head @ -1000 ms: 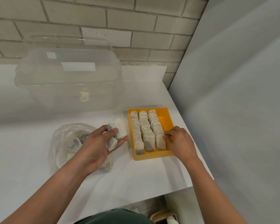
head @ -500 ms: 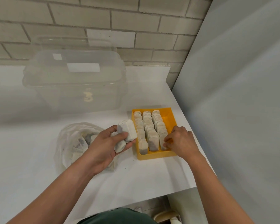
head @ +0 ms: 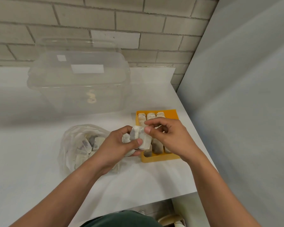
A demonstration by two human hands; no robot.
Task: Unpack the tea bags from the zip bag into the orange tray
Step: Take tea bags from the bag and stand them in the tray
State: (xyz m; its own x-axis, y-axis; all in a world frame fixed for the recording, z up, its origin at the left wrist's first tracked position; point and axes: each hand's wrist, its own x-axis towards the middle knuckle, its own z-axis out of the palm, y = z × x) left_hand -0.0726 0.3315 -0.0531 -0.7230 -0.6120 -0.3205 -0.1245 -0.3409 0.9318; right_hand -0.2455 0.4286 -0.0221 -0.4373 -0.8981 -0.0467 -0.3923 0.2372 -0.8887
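My left hand (head: 116,145) holds a small stack of white tea bags (head: 138,136) just left of the orange tray (head: 159,158). My right hand (head: 172,136) hovers over the tray and pinches the top edge of the uppermost tea bag in that stack between thumb and forefinger. The tray holds three rows of upright tea bags (head: 150,116), partly hidden by my hands. The clear zip bag (head: 79,141) lies open on the white table (head: 31,161), to the left of my left hand, with several tea bags inside.
A large clear plastic storage box (head: 79,82) with a lid stands behind the bag, against the brick wall. A grey panel (head: 244,95) rises along the table's right edge, close to the tray. The table's front edge runs just below my forearms.
My right hand left the tray's front row and rose to pinch a tea bag in my left hand. My left hand carried its stack right, toward the tray.
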